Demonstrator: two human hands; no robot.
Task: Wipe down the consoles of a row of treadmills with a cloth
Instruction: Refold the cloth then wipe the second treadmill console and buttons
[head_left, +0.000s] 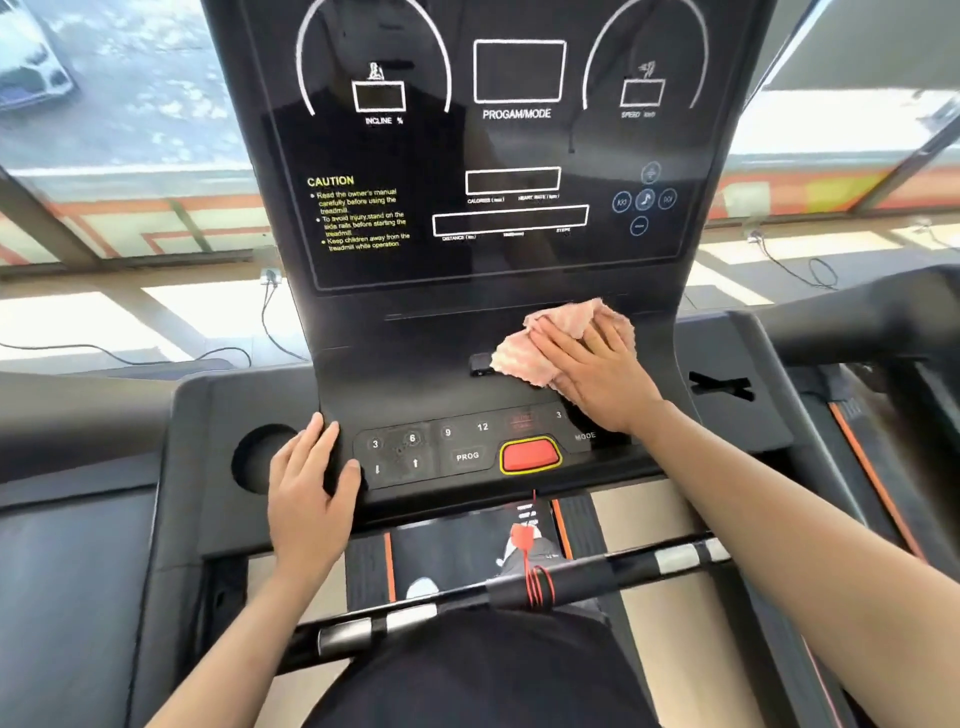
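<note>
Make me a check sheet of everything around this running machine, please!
Surface: treadmill console, black, display dark.
Job's things: pink cloth lies on the console ledge below the display.
Clutter: nothing seen.
Hands: right hand flat on the cloth; left hand rests on the console edge beside the cup holder.
Cables: red safety cord wound on the handlebar; power cables on the floor beyond.
Surroundings: windows ahead, neighbouring treadmills either side.
</note>
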